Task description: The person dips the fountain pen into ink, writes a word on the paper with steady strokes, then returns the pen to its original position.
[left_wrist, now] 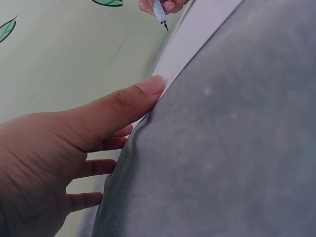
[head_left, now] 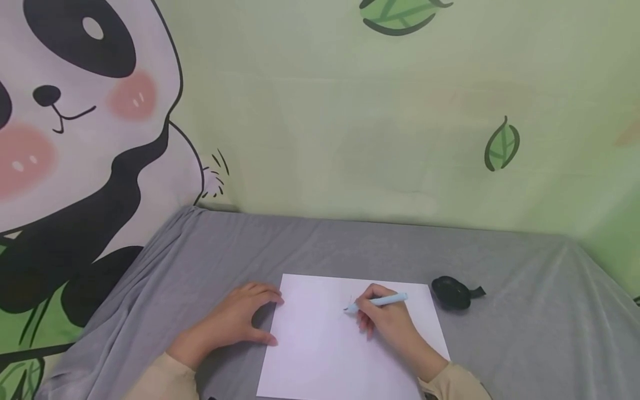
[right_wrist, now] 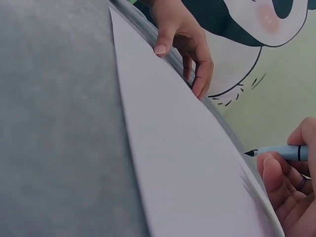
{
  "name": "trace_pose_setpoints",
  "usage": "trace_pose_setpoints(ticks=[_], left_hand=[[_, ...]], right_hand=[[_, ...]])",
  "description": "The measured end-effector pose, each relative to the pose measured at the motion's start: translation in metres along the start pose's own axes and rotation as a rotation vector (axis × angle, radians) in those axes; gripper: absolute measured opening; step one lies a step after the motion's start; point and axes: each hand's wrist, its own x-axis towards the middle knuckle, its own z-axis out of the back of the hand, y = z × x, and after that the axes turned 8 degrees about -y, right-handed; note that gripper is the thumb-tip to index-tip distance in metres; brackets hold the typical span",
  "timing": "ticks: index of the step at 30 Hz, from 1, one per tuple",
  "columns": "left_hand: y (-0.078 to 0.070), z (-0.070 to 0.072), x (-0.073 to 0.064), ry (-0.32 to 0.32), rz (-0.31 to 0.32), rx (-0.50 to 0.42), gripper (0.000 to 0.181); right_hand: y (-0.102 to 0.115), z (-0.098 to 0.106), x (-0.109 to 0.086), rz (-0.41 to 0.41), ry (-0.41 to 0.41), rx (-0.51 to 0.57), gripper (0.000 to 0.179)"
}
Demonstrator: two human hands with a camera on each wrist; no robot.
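Note:
A white sheet of paper [head_left: 310, 355] lies flat on the grey cloth. My right hand [head_left: 390, 322] pinches a light blue brush pen [head_left: 392, 299] above the sheet's upper middle. In the right wrist view the pen [right_wrist: 281, 152] shows a dark pointed tip; whether it touches the paper I cannot tell. A few faint thin marks [head_left: 351, 300] show beside the tip. At the sheet's left edge, my left hand [head_left: 232, 319] has its thumb and fingers spread, the thumb [left_wrist: 148, 89] touching the paper's border.
Just right of the paper sits a small black dish [head_left: 451, 293] with a short projecting end. Grey cloth [head_left: 540, 333] covers the table, with folds at its left side. Behind it stands a pale green backdrop [head_left: 310, 139] printed with a panda and leaves.

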Motion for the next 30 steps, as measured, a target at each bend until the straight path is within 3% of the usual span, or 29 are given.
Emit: trace_pose_setpoints(ticks=[5, 17, 30], left_hand=[[0.000, 0.000, 0.000, 0.004, 0.000, 0.002, 0.064], [0.000, -0.001, 0.000, 0.006, 0.013, -0.005, 0.063], [0.001, -0.002, 0.000, 0.007, 0.013, -0.004, 0.063]], right_hand=[[0.000, 0.001, 0.002, -0.019, -0.042, 0.020, 0.014], [0.002, 0.009, 0.006, 0.029, -0.016, 0.062, 0.017], [-0.003, 0.012, 0.008, -0.009, -0.063, 0.018, 0.014]])
